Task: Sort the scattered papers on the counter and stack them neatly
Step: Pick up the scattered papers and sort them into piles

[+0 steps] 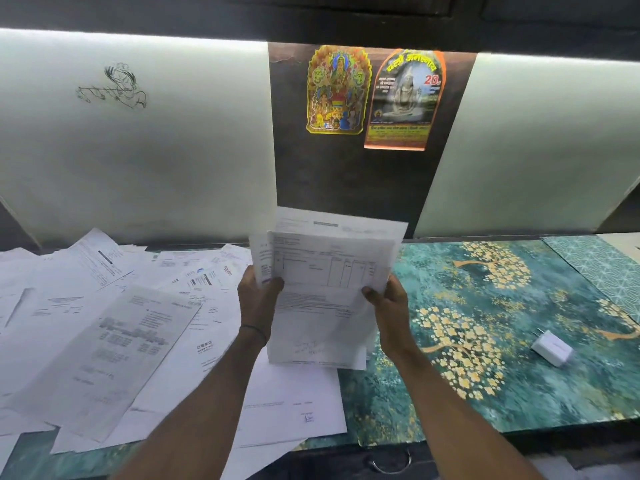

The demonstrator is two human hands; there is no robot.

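I hold a small bundle of printed sheets upright above the counter, near the middle of the view. My left hand grips its left edge with the thumb on the front. My right hand grips its right edge the same way. The sheets in the bundle are uneven, with corners fanning out at the top. Many loose white papers lie scattered and overlapping across the left half of the counter, some reaching over its front edge.
The counter has a teal surface with gold tree patterns. A small white charger block lies on its right part. A wall with white panels and two coloured posters rises behind. A metal ring handle hangs below the front edge.
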